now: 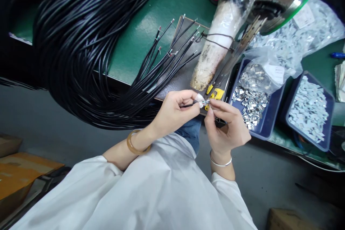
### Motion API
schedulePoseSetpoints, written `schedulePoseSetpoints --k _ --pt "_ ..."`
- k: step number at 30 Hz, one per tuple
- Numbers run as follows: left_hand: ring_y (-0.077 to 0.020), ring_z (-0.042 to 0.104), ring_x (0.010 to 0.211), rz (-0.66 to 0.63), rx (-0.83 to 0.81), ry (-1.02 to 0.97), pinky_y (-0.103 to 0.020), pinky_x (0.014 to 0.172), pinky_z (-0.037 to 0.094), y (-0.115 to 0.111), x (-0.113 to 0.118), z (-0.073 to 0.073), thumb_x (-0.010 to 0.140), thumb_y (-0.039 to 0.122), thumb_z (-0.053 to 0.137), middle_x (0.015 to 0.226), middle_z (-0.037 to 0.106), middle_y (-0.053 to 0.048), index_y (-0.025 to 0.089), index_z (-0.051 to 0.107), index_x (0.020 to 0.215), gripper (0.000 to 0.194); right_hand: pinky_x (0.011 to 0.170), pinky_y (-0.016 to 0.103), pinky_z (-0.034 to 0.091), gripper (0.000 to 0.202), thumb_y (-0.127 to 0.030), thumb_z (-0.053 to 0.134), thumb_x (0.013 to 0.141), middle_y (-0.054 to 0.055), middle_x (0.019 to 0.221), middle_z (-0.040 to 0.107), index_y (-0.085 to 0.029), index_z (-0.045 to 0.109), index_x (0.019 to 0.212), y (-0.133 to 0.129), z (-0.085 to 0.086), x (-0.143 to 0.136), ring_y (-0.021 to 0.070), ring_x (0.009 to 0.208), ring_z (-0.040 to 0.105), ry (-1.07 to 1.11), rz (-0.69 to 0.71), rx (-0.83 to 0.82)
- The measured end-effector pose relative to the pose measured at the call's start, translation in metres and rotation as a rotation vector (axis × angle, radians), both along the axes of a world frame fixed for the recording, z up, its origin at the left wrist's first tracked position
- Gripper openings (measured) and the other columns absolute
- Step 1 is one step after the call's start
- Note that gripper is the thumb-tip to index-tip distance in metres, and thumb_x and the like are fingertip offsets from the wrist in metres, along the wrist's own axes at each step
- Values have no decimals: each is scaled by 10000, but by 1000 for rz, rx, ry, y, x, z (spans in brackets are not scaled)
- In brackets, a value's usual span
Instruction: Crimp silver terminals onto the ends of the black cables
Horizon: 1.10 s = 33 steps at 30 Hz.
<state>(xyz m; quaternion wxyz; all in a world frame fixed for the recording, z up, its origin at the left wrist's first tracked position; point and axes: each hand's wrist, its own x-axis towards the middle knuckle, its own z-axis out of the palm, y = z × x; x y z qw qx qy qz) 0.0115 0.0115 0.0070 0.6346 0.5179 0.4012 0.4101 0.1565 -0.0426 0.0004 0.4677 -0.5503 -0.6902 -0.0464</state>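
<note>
My left hand [179, 109] pinches a black cable [187, 105] close to its stripped end, and white tape wraps a fingertip. Facing it, my right hand [228, 122] has its thumb and fingers closed on a small metal connector piece [207, 102] at the tip of the cable's wires. The connector's exact shape is too small to make out. Just behind the fingers sits a tool with yellow parts [216, 93]. A big bundle of black cables [81, 43] hangs over the table edge to the left, with several stripped ends lying on a dark board [180, 54].
A blue bin [265, 129] of small metal shells stands at the right. Beside it is another bin [330, 115] with pale blue pieces. Plastic bags [318, 25] lie behind them. A wrapped machine arm [215, 39] slants down over the green table [159, 3].
</note>
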Motion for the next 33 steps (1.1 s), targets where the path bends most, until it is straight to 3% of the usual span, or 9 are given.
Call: schedulePoseSetpoints --k 5,8,12,17,23,26,28,33 --pt "-63 465 540 -50 -36 -80 -179 505 377 -3 -3 -3 786 198 688 605 572 17 125 695 754 80 711 252 601 161 -89 688 874 -13 880 750 -231 677 950 -2 7 4 126 814 730 120 1 -94" --pt "-83 540 615 -89 -14 -61 -197 586 443 -9 -4 -5 803 192 678 691 644 -15 119 699 765 85 682 239 561 173 -117 709 875 -23 833 704 -255 720 979 -6 15 4 104 751 679 26 -44 -128" --pt "-69 480 589 -100 -7 -39 -189 550 384 -13 -4 -4 798 175 677 649 571 15 124 650 754 73 677 214 531 141 -107 717 866 -28 813 709 -226 685 935 -10 18 1 90 726 663 -68 16 -202" --pt "-40 283 478 -138 -211 -191 -190 466 231 -9 -7 0 769 218 727 528 387 87 149 587 739 159 699 213 563 162 -110 709 866 -40 818 749 -240 686 958 -12 9 1 109 725 723 -82 37 -186" --pt "-54 277 506 -103 -169 -168 -214 486 210 -6 -8 2 774 215 707 537 387 70 145 628 729 115 422 201 496 285 -154 595 937 -55 752 702 -256 626 1201 -14 -2 2 91 492 641 312 -63 94" --pt "-56 316 514 -88 -141 -160 -207 492 244 -4 -7 2 775 225 711 551 426 61 141 644 720 122 622 287 651 255 -118 621 915 -31 842 754 -229 622 1145 -12 -4 0 147 666 754 352 -52 83" --pt "-58 363 530 -81 -127 -170 -196 501 288 -3 -5 2 768 230 724 574 481 50 136 653 719 127 771 351 675 197 -97 667 880 -1 925 776 -216 646 1036 -11 -5 -2 179 814 781 284 -33 10" --pt "-68 462 578 -38 -53 -131 -185 554 381 -3 -1 -1 784 201 684 632 583 17 127 656 692 120 777 321 656 189 -60 714 829 35 1019 773 -207 669 938 -5 -8 -5 166 897 760 180 -1 -3"
